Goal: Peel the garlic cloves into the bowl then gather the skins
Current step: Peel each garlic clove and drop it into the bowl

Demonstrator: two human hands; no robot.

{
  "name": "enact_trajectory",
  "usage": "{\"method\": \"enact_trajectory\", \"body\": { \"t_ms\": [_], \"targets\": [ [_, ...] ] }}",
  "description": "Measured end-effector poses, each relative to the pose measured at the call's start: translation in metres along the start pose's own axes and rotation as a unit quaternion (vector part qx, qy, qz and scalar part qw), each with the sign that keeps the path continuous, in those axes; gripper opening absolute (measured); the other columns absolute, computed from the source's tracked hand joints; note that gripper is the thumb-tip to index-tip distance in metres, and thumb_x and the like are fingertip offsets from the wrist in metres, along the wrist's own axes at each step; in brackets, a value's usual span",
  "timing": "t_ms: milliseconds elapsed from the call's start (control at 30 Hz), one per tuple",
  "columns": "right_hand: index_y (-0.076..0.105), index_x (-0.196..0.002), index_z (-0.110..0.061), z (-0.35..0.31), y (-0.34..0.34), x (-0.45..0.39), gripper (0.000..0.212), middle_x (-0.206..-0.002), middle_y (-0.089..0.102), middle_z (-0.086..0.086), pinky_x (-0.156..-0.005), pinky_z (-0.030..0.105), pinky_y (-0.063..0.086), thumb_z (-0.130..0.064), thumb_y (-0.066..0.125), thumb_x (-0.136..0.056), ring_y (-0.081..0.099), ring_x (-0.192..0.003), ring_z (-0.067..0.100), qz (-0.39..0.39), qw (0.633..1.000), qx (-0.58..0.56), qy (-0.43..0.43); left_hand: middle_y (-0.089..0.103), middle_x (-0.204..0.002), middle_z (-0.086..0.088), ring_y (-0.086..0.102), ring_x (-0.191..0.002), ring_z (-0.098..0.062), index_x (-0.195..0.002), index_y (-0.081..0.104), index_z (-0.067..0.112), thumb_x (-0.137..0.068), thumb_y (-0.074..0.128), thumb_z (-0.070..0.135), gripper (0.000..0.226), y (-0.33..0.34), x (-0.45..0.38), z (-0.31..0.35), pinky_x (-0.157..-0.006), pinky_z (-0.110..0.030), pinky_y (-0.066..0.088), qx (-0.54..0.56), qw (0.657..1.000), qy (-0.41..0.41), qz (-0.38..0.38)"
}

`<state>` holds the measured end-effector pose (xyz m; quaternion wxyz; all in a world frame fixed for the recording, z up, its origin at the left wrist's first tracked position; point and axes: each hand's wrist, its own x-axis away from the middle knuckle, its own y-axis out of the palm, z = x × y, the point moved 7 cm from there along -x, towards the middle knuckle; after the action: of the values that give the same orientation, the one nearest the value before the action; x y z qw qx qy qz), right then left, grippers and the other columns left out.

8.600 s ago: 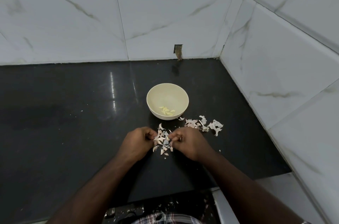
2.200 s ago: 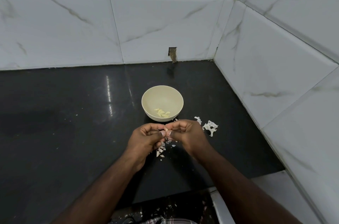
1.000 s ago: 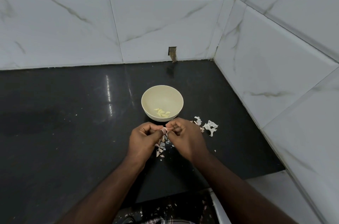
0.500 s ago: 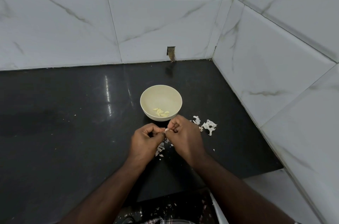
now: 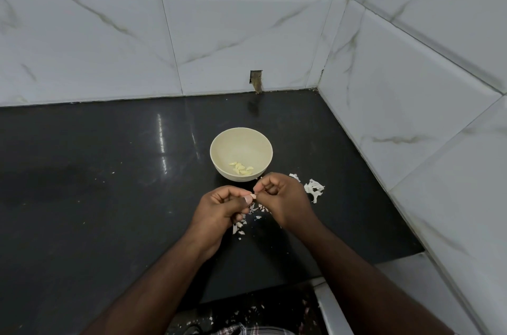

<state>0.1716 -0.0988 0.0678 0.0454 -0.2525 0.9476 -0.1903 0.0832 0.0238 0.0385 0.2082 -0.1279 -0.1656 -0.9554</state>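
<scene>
A cream bowl [image 5: 219,142] stands on the black counter [image 5: 109,183] and holds several peeled garlic cloves [image 5: 241,168]. Just in front of it, my left hand [image 5: 219,209] and my right hand [image 5: 282,198] meet above the counter. Both pinch one small garlic clove [image 5: 252,195] between thumb and fingertips, with the other fingers curled in. Loose garlic skins [image 5: 241,225] lie under and between my hands. A second clump of white skins [image 5: 314,189] lies just right of my right hand.
White marble-look tiled walls close the counter at the back and right, with a small notch [image 5: 256,79] in the back wall. The counter's front edge runs near my forearms. Skin scraps [image 5: 233,315] lie on the floor below.
My hands have stayed together at the clove, shifting slightly. Compared with several seconds ago they are raised off the skin pile and closer to the bowl.
</scene>
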Motion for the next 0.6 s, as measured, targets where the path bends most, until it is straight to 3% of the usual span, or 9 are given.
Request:
{"method": "enact_trajectory", "body": {
  "t_ms": [67, 200, 367, 600],
  "targets": [
    [0.073, -0.08, -0.024, 0.0018, 0.0006, 0.0002, 0.023, -0.064, 0.069, -0.013, -0.063, 0.025, 0.049, -0.001, 0.069, -0.084, 0.06, -0.06, 0.001, -0.019, 1.0, -0.009, 0.007, 0.063, -0.069, -0.01, 0.055, -0.061, -0.01, -0.082, 0.076, 0.008, -0.086, 0.071, 0.002, 0.009, 0.0013, 0.0008, -0.0017, -0.055, -0.019, 0.044, 0.013, 1.0, -0.017, -0.004],
    [0.077, -0.093, -0.022, 0.0064, -0.001, -0.0004, 0.025, -0.084, 0.077, 0.003, -0.081, 0.042, 0.058, 0.0, 0.067, -0.087, 0.072, -0.081, 0.027, -0.038, 0.995, -0.082, 0.036, 0.065, -0.075, -0.013, 0.056, -0.062, -0.012, -0.091, 0.072, 0.002, -0.09, 0.066, 0.002, 0.006, -0.0003, -0.0001, -0.0037, -0.054, -0.019, 0.044, 0.031, 0.999, -0.032, 0.004],
    [0.075, -0.095, -0.017, 0.0011, 0.002, 0.0013, 0.024, -0.084, 0.076, 0.0, -0.074, 0.024, 0.056, 0.004, 0.074, -0.084, 0.071, -0.078, 0.01, -0.067, 0.989, -0.129, 0.024, 0.065, -0.075, -0.011, 0.056, -0.062, -0.01, -0.094, 0.072, 0.0, -0.092, 0.063, 0.002, 0.009, 0.0002, -0.0001, -0.0047, -0.054, -0.017, 0.045, 0.026, 0.999, -0.041, -0.003],
    [0.074, -0.101, -0.01, 0.0024, 0.0045, 0.0016, 0.024, -0.089, 0.076, 0.007, -0.077, 0.027, 0.058, 0.005, 0.075, -0.082, 0.072, -0.082, 0.016, -0.066, 0.986, -0.153, 0.025, 0.067, -0.076, -0.009, 0.058, -0.063, -0.009, -0.089, 0.073, 0.005, -0.094, 0.063, 0.003, 0.011, -0.0007, 0.0, -0.0057, -0.054, -0.017, 0.045, 0.035, 0.997, -0.062, -0.005]
  ]
}}
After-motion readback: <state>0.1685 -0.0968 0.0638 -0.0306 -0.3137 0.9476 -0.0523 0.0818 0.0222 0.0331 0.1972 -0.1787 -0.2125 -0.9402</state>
